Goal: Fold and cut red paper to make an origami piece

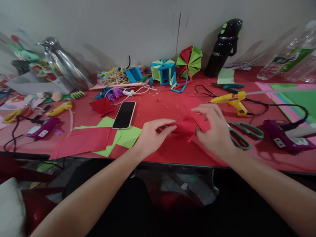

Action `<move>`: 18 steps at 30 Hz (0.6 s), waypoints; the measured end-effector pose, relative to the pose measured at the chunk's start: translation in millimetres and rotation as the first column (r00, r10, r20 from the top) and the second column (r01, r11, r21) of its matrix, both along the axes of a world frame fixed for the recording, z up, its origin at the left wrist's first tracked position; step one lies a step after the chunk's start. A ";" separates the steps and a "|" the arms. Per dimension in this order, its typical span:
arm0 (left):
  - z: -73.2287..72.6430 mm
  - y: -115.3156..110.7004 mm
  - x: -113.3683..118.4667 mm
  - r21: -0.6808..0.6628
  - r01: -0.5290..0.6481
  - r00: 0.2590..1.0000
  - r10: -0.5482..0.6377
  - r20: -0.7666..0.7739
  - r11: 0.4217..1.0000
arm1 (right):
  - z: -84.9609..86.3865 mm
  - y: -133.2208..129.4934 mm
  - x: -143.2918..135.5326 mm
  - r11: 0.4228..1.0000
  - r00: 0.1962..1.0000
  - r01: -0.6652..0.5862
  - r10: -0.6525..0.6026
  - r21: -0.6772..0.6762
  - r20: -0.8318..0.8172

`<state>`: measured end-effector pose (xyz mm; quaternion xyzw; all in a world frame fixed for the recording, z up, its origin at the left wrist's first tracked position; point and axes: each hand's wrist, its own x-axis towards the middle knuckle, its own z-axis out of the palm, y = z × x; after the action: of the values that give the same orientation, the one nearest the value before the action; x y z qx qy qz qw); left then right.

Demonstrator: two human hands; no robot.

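Note:
A folded red paper piece (184, 128) is held between my two hands just above the red table (159, 154). My left hand (158, 134) pinches its left end between thumb and fingers. On the right, my right hand (213, 128) is closed on its other end, where a red flap stands up between thumb and fingertips. Red paper against the red table makes the folds hard to tell apart. Red sheets (83, 142) and green sheets (129, 135) lie left of my left hand, with a phone (124, 114) partly over the green ones.
Green-handled scissors (239, 135) lie beside my right hand, below a yellow glue gun (232, 100) with a cord to a purple power strip (289, 135). Paper lanterns (163, 72), a black bottle (223, 49) and a metal jug (66, 63) stand along the wall.

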<state>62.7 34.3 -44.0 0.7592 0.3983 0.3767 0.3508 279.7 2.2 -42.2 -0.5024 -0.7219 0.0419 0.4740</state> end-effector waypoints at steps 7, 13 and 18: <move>-3.0 0.0 -3.6 0.099 -0.051 0.994 0.060 -0.096 0.994 | -5.2 -2.2 3.8 0.877 0.946 -0.185 0.037 -0.443 -0.322; -4.9 -1.9 -6.2 0.303 -0.014 0.962 0.095 -0.254 0.953 | -5.6 -6.0 2.0 0.791 0.918 -0.335 0.152 -0.511 -0.366; -3.8 0.1 -8.1 0.403 0.000 0.955 0.119 -0.271 0.915 | -4.6 -4.3 1.5 0.795 0.917 -0.365 0.215 -0.485 -0.337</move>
<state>54.6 34.3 -47.8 0.8488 0.3835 0.3452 0.1150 281.2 -2.1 -46.8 -0.4870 -0.6798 0.3821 0.3933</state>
